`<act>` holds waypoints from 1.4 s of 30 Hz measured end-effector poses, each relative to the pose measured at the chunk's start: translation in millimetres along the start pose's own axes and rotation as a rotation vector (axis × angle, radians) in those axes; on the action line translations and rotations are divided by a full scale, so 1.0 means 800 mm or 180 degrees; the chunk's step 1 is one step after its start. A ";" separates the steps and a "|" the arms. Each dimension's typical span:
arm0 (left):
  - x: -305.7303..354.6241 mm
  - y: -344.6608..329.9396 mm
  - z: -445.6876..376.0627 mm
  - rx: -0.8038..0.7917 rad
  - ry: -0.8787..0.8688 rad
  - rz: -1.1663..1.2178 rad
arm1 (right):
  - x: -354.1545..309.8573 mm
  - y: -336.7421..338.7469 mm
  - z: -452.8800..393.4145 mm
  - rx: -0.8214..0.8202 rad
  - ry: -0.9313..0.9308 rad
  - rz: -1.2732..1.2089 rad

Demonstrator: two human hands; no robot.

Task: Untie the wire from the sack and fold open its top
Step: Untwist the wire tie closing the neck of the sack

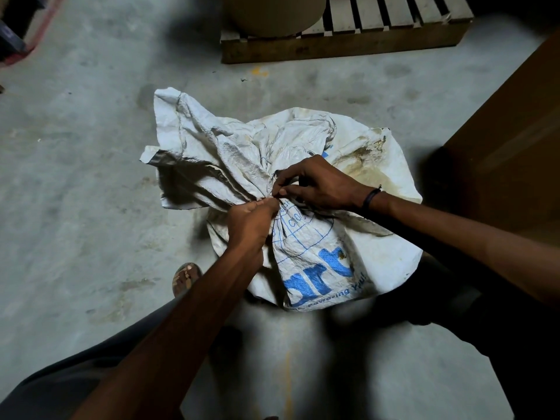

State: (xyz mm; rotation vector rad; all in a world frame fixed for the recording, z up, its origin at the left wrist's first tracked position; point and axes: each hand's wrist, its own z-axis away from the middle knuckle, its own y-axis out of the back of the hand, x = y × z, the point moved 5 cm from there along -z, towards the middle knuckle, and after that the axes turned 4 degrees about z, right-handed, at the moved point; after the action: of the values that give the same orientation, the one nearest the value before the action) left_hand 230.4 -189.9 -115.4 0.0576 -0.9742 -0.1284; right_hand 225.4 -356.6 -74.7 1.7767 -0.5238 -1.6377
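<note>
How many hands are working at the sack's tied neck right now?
2. The left hand pinches the gathered neck of the sack from below; the right hand pinches there from above.

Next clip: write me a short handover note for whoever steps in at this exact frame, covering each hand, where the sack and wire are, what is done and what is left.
Left hand: fingers curled, pinching at the gathered neck of the white woven sack with blue print.
Right hand: fingertips pinching at the same spot, opposite the left grip.
Sack: sits on the grey concrete floor, neck still bunched tight, loose top flopped to the left.
Thin wire tie: barely visible between the fingertips; how far it is unwound cannot be told.
Done: both hands on the tie.
Left: free the wire, then fold the top open.
</note>
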 end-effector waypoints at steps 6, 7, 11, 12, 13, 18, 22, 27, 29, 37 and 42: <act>-0.002 -0.003 0.007 -0.0002 0.0144 0.0284 | 0.003 -0.003 0.001 0.0133 0.0032 0.0128; -0.003 -0.002 0.007 0.0021 0.0187 0.0276 | 0.004 -0.004 0.001 0.0145 0.0040 0.0134; -0.010 -0.002 0.006 -0.0131 0.0148 0.0339 | 0.002 -0.007 0.000 0.0054 0.0036 0.0041; -0.011 -0.003 0.007 -0.0197 0.0135 0.0392 | 0.002 -0.007 0.000 0.0048 0.0029 0.0019; -0.012 -0.003 0.007 -0.0207 0.0127 0.0410 | 0.002 -0.007 -0.001 0.0053 0.0025 0.0000; -0.013 0.002 0.008 0.0071 0.0107 0.0086 | -0.001 -0.012 -0.001 -0.0011 0.0043 0.0019; -0.014 0.000 0.013 0.0035 0.0062 -0.0135 | -0.003 -0.011 0.000 -0.0014 0.0035 -0.0095; -0.012 0.005 0.015 0.0159 -0.0197 0.0038 | -0.004 -0.004 -0.002 0.0106 -0.0008 -0.0131; -0.008 0.006 0.018 0.0163 -0.0317 0.0079 | -0.004 0.000 -0.004 0.0095 -0.0040 -0.0110; -0.001 0.005 0.020 0.0169 -0.0760 0.0076 | -0.008 0.001 -0.007 -0.0005 -0.0066 -0.0121; -0.002 0.004 0.019 0.0130 -0.0945 0.0087 | -0.012 -0.005 -0.004 0.0256 0.0052 0.0090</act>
State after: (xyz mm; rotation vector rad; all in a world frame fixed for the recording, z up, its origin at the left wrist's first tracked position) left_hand 217.0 -186.7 -107.8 0.0637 -1.2739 -0.0933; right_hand 226.6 -346.8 -70.9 1.8308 -0.6124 -1.6019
